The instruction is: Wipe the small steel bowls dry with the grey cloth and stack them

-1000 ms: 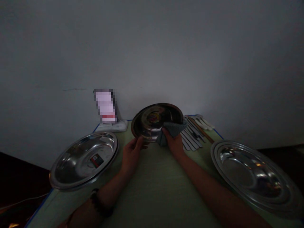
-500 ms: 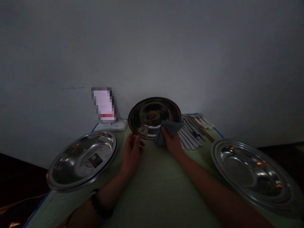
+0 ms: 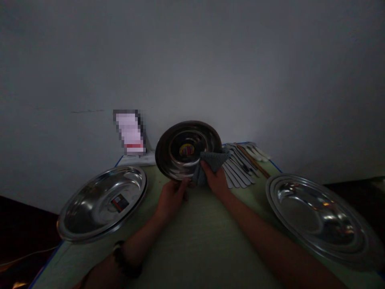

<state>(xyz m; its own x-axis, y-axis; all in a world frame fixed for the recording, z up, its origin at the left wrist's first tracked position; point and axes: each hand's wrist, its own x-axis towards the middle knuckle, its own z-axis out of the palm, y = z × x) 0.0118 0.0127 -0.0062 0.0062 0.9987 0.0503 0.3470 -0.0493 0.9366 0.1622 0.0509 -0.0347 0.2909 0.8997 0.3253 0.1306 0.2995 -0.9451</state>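
From my distant seat, I watch a steel dish [image 3: 187, 150] tilted up over a green table [image 3: 204, 233].
Right of stacked basins [image 3: 90, 208], the left hand [image 3: 171, 196] curls at its lower rim; whether it pinches, I can't tell. The right hand [image 3: 217, 180] pinches a grey cloth [image 3: 215, 160] against the dish; should that skid on smooth metal, I judge, the dish could slip into the cutlery [image 3: 241, 181].

From my remote seat I take this for a dim room, domestic or eatery (which one, I can't tell): a plain wall [image 3: 192, 72] stands behind a green-topped table [image 3: 198, 241], stacked steel dishes [image 3: 303, 214] sit left and right, and chopsticks [image 3: 259, 166] lie beside metal cutlery [image 3: 241, 182] at the far right.
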